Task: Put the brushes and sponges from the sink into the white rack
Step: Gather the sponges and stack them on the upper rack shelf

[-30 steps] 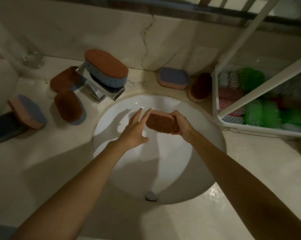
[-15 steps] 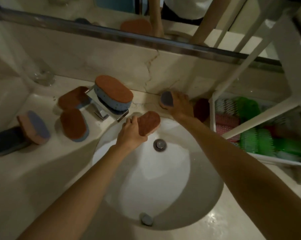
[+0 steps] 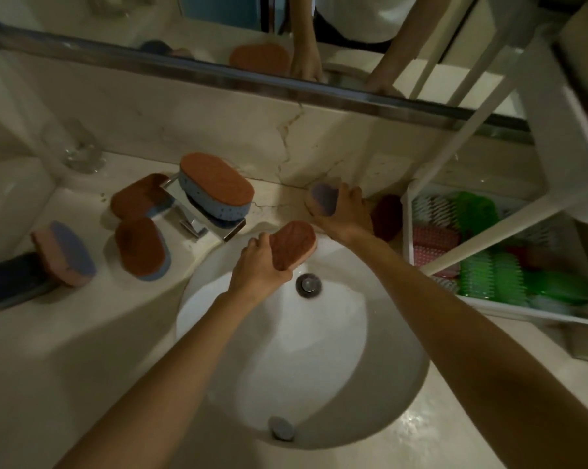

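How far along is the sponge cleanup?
Done: green and pink brushes lie in the rack. In hand: left hand holds a brown sponge over the basin; right hand grips a purple sponge behind it. Left: the faucet sponge, three sponges left of it, a red sponge beside the rack.

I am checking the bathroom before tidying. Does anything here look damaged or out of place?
Two things. A crack runs down the marble wall behind the sink. A blue sponge with a brown top lies balanced on the faucet, an odd resting place.
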The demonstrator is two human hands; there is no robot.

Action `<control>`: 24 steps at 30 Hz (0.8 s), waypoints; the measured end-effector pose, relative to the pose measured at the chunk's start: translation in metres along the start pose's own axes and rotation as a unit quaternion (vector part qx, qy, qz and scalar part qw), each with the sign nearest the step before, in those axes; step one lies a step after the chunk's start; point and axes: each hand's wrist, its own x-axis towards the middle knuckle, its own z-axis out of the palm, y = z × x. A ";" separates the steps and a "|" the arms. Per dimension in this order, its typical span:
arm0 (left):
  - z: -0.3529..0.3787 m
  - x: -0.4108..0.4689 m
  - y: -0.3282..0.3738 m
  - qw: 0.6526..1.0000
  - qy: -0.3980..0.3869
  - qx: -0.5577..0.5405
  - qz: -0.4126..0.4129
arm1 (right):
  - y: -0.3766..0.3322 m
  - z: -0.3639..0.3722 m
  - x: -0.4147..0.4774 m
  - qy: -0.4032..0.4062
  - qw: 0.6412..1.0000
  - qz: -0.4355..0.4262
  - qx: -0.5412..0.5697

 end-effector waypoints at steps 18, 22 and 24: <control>-0.161 -0.112 0.150 0.936 0.202 -0.159 0.239 | -0.087 -0.247 -0.179 0.061 0.873 -0.102 0.473; -0.172 -0.126 0.192 0.919 0.205 -0.127 0.311 | -0.063 -0.286 -0.203 0.112 0.845 -0.135 0.505; -0.171 -0.132 0.212 0.911 0.200 -0.114 0.341 | -0.043 -0.306 -0.210 0.171 0.840 -0.124 0.500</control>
